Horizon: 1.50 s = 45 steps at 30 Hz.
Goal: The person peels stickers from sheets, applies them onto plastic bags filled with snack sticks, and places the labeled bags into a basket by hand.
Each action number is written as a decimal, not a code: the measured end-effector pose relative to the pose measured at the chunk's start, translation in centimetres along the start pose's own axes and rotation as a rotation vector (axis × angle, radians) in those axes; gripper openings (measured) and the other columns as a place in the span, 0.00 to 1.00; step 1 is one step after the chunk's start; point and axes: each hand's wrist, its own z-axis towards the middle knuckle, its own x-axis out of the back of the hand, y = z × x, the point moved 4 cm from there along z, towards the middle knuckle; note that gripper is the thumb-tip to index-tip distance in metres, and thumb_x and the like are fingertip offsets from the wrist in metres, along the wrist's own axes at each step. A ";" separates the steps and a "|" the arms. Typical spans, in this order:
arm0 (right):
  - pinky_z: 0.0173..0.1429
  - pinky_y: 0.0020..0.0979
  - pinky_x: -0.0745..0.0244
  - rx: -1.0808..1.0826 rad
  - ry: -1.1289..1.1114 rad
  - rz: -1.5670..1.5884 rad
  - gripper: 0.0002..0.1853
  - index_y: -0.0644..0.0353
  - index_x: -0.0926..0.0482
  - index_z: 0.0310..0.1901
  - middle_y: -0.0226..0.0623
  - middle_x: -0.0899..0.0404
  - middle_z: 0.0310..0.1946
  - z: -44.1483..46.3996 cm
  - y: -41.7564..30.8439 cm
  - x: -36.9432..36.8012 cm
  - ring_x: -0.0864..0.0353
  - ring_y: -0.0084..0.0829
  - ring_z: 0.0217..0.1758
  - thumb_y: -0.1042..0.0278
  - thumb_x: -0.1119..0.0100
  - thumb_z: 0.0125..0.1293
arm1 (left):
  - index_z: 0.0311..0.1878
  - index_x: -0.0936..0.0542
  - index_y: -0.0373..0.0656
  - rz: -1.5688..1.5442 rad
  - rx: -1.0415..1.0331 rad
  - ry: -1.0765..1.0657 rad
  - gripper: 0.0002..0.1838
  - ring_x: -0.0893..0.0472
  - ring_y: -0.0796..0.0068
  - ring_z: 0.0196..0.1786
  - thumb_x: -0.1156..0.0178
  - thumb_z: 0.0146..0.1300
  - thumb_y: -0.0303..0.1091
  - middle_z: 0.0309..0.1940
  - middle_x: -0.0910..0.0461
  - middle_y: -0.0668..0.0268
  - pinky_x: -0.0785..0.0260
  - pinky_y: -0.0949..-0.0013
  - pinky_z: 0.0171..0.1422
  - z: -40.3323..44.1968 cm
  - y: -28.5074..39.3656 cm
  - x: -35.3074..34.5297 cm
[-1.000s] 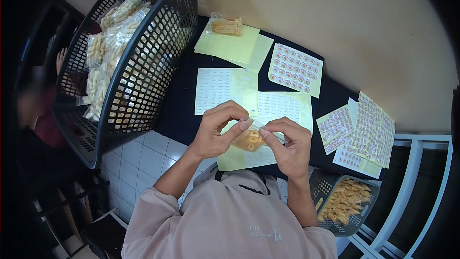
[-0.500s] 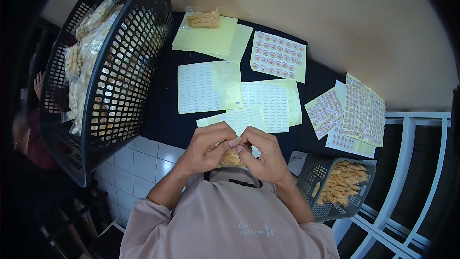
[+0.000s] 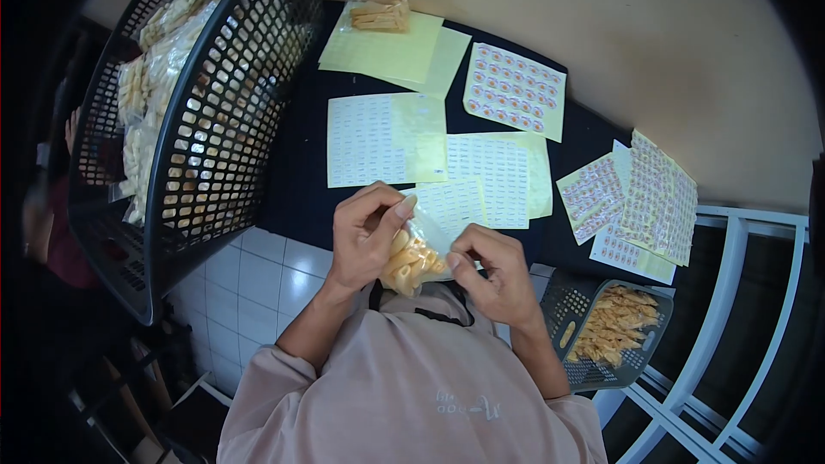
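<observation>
Hands [image 3: 363, 245] [image 3: 497, 279], two, pinch one clear bag [image 3: 414, 265].

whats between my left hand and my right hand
In the head view, a clear bag with yellowish pieces inside lies between your left hand and right hand.

My shirt [image 3: 387, 378] is dusty pink, with wide sleeves [image 3: 266, 387] that stop near my elbows. Small pale letters [image 3: 491, 410] are on the front. A thin black strap [image 3: 440, 317] shows near the bottom. My left hand [image 3: 365, 241] and right hand [image 3: 497, 273] are bare.
</observation>
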 end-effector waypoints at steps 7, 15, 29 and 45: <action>0.31 0.21 0.34 -0.059 0.114 0.239 0.02 0.71 0.24 0.31 0.35 0.24 0.26 -1.1 1.3 1.0 0.28 0.19 0.27 0.82 0.43 0.62 | 0.33 0.21 0.32 -0.189 0.092 0.026 0.08 0.27 0.85 0.31 0.42 0.68 0.26 0.30 0.24 0.67 0.34 0.79 0.37 0.7 -1.2 -0.3; 0.31 0.24 0.34 -0.053 0.135 0.048 0.03 0.70 0.22 0.30 0.36 0.24 0.24 -0.8 2.6 2.9 0.28 0.21 0.25 0.81 0.40 0.59 | 0.37 0.18 0.31 -0.257 0.244 -0.174 0.06 0.19 0.79 0.35 0.40 0.66 0.24 0.31 0.17 0.61 0.27 0.76 0.40 0.6 -1.4 -2.0; 0.36 0.30 0.24 -0.217 0.541 -0.450 0.06 0.66 0.16 0.33 0.41 0.18 0.24 8.1 14.9 17.4 0.17 0.30 0.27 0.72 0.33 0.57 | 0.39 0.20 0.31 -0.489 0.654 -0.171 0.08 0.17 0.74 0.33 0.42 0.69 0.29 0.31 0.18 0.62 0.23 0.71 0.39 -2.6 -6.0 -3.2; 0.44 0.37 0.23 -0.214 0.468 -0.839 0.03 0.67 0.19 0.32 0.47 0.18 0.32 12.4 19.4 18.0 0.16 0.40 0.38 0.76 0.37 0.57 | 0.53 0.31 0.41 -0.736 0.871 -0.163 0.10 0.18 0.62 0.51 0.49 0.73 0.34 0.48 0.23 0.54 0.21 0.62 0.46 -5.6 -8.4 -2.6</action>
